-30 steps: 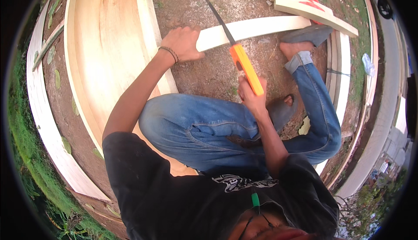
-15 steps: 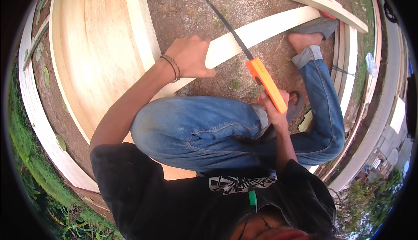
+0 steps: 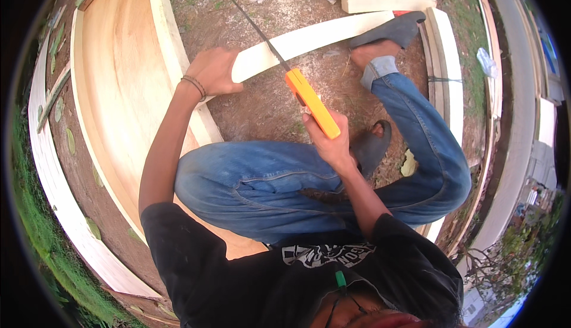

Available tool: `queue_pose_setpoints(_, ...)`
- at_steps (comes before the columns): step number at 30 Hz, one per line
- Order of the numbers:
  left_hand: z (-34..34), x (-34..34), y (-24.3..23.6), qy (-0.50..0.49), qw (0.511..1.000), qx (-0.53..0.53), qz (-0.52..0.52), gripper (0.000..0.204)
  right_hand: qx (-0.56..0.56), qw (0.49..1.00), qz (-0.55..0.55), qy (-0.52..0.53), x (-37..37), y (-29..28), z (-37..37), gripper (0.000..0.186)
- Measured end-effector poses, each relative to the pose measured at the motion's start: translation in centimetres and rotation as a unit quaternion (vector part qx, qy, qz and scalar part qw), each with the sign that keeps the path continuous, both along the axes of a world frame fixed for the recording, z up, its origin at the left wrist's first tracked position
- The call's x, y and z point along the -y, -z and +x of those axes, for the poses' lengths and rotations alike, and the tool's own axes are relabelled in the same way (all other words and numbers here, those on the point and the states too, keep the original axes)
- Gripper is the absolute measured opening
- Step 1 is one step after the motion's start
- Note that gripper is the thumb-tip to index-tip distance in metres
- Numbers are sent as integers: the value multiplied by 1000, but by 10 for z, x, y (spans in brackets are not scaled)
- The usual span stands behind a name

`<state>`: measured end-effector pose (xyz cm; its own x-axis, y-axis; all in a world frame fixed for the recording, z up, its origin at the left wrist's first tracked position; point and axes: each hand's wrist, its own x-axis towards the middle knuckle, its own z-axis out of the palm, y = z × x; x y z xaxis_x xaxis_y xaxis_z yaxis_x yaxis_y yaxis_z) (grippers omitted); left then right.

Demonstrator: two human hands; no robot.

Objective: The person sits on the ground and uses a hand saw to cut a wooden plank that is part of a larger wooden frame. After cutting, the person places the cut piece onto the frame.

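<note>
Sawing in progress, judged incomplete. The right hand [image 3: 331, 136] gripped the orange-handled, dark-bladed handsaw [image 3: 310, 100]; the left hand [image 3: 213, 71] clasped the near end of the long, pale wooden plank [image 3: 321, 35], beside the shallow, pale wooden tray-like panel [image 3: 128, 48]. The blade crossed the plank, which appeared in 1 piece; cut depth could not be told, and severing was judged outstanding.

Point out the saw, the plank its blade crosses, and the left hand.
Saw [image 3: 295, 79]: head view, front of its orange handle.
Plank [image 3: 315, 36]: head view, middle of its pale face.
Left hand [image 3: 212, 69]: head view, back of the hand.
</note>
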<state>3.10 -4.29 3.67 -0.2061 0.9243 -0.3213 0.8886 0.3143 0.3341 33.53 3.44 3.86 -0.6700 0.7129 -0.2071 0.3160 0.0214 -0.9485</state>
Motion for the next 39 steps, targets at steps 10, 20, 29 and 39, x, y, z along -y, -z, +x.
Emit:
queue_pose_setpoints(10, 11, 1, 4, -45, 996, -74, -19, 63, -37, 999, -26, 0, 10, 25, 13, 19)
queue_pose_setpoints(20, 18, 12, 8, -57, 997, -29, -36, 67, 12, 994, -109, 10, 50, -56, 129, 24)
queue_pose_setpoints(29, 32, 3, -7, -68, 997, -12, -43, 65, -3, 990, -141, 14, 8, -20, 68, 22)
queue_pose_setpoints(39, 28, 12, 1, -96, 991, -28, -86, 79, 71, 995, -54, -53, 28, -70, 158, 13)
